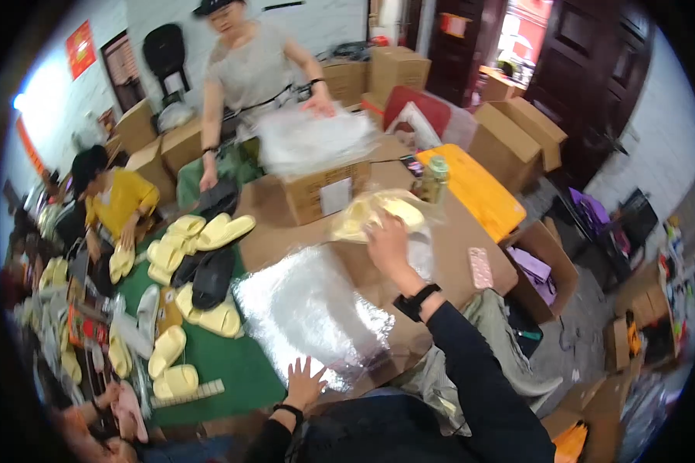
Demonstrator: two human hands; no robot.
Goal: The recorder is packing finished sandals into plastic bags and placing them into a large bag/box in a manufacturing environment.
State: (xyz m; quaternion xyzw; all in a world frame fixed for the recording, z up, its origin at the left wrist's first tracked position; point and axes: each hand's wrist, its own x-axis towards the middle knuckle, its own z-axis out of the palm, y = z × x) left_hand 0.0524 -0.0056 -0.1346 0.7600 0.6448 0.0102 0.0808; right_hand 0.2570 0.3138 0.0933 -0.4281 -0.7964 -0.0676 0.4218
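My left hand point(305, 383) lies with fingers spread at the near edge of a stack of clear plastic bags point(305, 309), which shines on the table. Stretched forward, my right hand point(387, 243) grips a clear bag holding pale yellow slippers point(401, 210), beyond the stack. Its fingertips are partly lost against the bag. To the left, more yellow slippers point(222, 318) and black slippers point(212, 278) lie on a green cloth point(243, 386).
A cardboard box point(328, 199) with piled clear bags point(313, 139) stands ahead, a co-worker's hand on them. At right are a jar point(435, 179), an orange board point(471, 189), a pink phone point(480, 268) and an open carton point(556, 289). Other people work at left.
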